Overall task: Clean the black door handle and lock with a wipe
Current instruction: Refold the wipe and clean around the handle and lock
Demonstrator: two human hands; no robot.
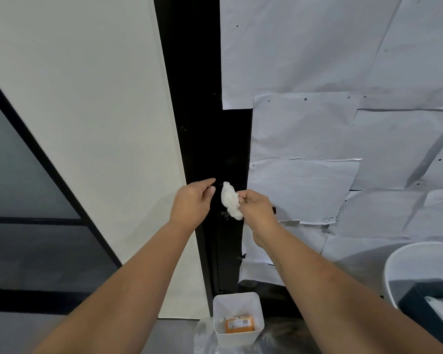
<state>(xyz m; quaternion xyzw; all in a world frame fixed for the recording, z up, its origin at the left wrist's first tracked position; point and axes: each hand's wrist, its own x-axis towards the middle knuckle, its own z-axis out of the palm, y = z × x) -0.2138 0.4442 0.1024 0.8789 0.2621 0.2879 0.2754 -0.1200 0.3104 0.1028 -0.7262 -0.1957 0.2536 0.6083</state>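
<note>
Two bare forearms reaching up from the bottom corners of the frame, converging at the centre against a black door strip point(210, 139). Left hand point(193, 200) raised with wrist slightly bent, thumb and forefinger extended toward the black surface and nearly meeting at the tips, remaining fingers loosely curled, nothing visibly gripped. Right hand point(257, 205) just beside it, knuckles turned outward, fingers curled and pinching a crumpled white wipe point(230, 201) held up against the dark panel. Hands close together but not touching, wipe in the narrow gap between them. Handle and lock hard to make out, black on black; only a small dark knob-like end point(274, 210) showing right of the right hand, and faint marks below the wipe. White wall point(87, 85) filling upper left, overlapping paper sheets point(343, 60) covering the right side. Small white bin point(237, 318) with an orange packet point(239, 323) at bottom centre, a larger white bin point(404, 264) at lower right.
</note>
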